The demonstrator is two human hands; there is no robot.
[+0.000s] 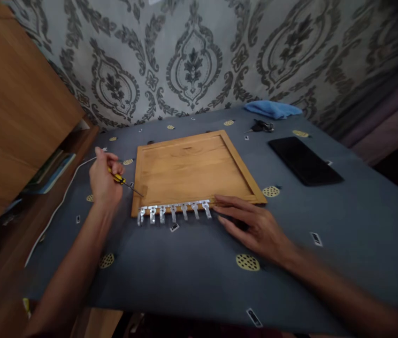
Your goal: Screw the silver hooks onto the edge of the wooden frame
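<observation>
A wooden panel with a raised frame (188, 169) lies flat on the cloth-covered table. Along its near edge runs a silver hook rail (173, 211), its several hooks hanging toward me. My left hand (107, 180) is closed around a yellow and black screwdriver (118, 178) at the panel's left side. The thin shaft points right and down, its tip over the panel's near left corner. Fingers of my right hand (251, 223) stretch out, slightly apart, against the panel's near edge by the rail's right end. Whether they touch the rail itself I cannot tell.
A black tablet or large phone (304, 160) lies right of the panel. Keys (262, 126) and a blue cloth (272, 109) are at the back right. A white cable (65, 195) runs along the left, beside a wooden cabinet (19, 112) and books (53, 171). Patterned wall behind.
</observation>
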